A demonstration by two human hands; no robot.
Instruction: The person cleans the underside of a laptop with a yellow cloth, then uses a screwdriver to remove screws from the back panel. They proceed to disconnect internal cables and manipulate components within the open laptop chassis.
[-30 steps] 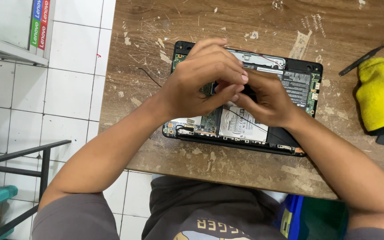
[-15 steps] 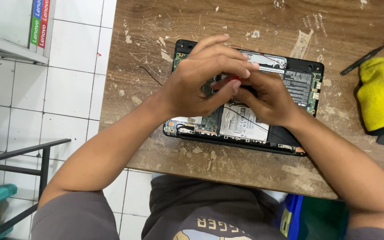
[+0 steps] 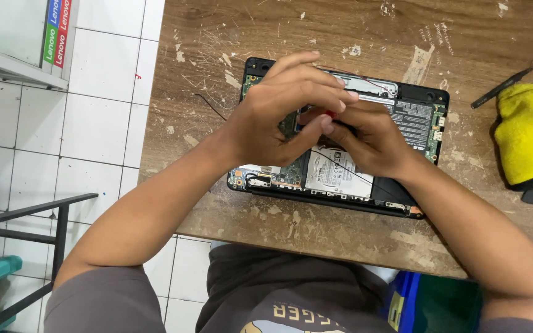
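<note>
My left hand (image 3: 279, 114) and right hand (image 3: 365, 139) pinch a small red-tipped tool (image 3: 330, 113) over the opened laptop (image 3: 414, 117) on the worktop (image 3: 229, 37); a slip could, I judge, gouge its exposed board.

Yellow cloth (image 3: 528, 139) and black tweezers (image 3: 501, 87) on scuffed wooden table (image 3: 340, 228), white floor tiles (image 3: 87, 135) alongside.

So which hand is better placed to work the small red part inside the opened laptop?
Probably the left hand: its fingertips pinch at the small red part over the middle of the opened laptop. The right hand lies beside and partly under it, seemingly steadying. What the red part is cannot be told.
</note>
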